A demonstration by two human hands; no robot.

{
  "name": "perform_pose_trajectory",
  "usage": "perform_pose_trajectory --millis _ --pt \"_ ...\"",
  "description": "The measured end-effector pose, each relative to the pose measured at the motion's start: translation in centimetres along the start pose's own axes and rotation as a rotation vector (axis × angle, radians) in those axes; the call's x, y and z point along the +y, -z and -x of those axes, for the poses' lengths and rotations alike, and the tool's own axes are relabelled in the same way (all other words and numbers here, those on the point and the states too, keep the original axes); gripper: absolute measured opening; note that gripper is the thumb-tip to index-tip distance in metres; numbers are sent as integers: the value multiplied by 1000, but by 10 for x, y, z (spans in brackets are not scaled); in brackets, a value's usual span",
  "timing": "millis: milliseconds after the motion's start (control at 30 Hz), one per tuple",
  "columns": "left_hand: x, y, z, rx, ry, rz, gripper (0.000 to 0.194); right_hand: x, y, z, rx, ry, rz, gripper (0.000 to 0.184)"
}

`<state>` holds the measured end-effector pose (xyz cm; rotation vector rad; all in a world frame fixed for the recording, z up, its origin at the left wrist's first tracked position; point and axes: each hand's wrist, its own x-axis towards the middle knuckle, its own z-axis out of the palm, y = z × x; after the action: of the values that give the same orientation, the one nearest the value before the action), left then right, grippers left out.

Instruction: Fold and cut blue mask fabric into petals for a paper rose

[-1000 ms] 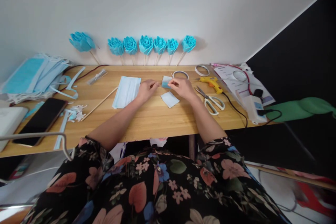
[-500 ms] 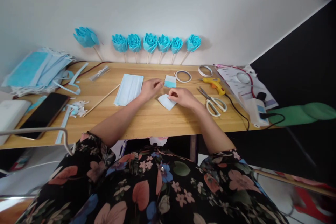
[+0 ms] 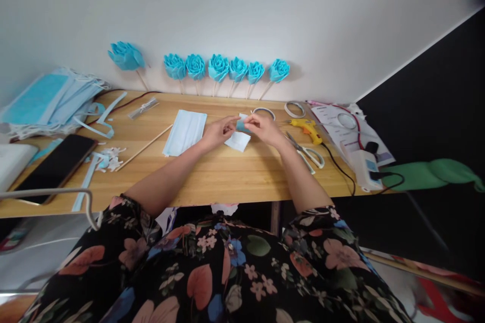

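Observation:
My left hand (image 3: 220, 131) is just above the tabletop, its fingers drawn together in a pinch. Beside it, my right hand (image 3: 264, 128) also has thumb and fingertips closed together. What either hand holds, if anything, is too small to make out. A pale cut square of mask fabric (image 3: 237, 142) lies flat just below the fingertips. Behind the fingers is a second piece, blue and white (image 3: 241, 125), partly hidden by my right hand. A folded face mask (image 3: 185, 132) lies left of my left hand. A roll of tape (image 3: 264, 110) stands out behind my right hand.
Blue fabric roses (image 3: 219, 67) on sticks lean against the wall. At right are scissors (image 3: 312, 157), a yellow glue gun (image 3: 309, 129), another tape roll (image 3: 294, 109) and a power strip (image 3: 367, 169). Stacked masks (image 3: 41, 103), a phone (image 3: 56, 167) and a wooden stick (image 3: 144, 147) are at left.
My right hand has left the blue-and-white piece, moved down to the pale square, then risen again toward my left fingers. The pale square has shifted slightly left and turned.

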<state>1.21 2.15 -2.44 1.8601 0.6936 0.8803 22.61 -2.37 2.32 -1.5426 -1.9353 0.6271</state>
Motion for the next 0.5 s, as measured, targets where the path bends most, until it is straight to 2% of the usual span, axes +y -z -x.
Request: perform_pose_trajectory --millis 67,133,300,433,500 --pt "-1 1 -1 36 9 -28 56 8 7 -8 109 -66 128 17" --pt "0 2 -1 49 12 -45 57 14 12 -17 154 -129 290 19" --pt "2 1 1 26 5 -54 55 11 9 -33 43 -78 571 22" --pt "2 1 3 10 -5 -87 46 -1 5 -38 -68 -34 652 16" --pt "3 2 3 39 -5 -107 38 -7 4 -35 -60 15 657 12"
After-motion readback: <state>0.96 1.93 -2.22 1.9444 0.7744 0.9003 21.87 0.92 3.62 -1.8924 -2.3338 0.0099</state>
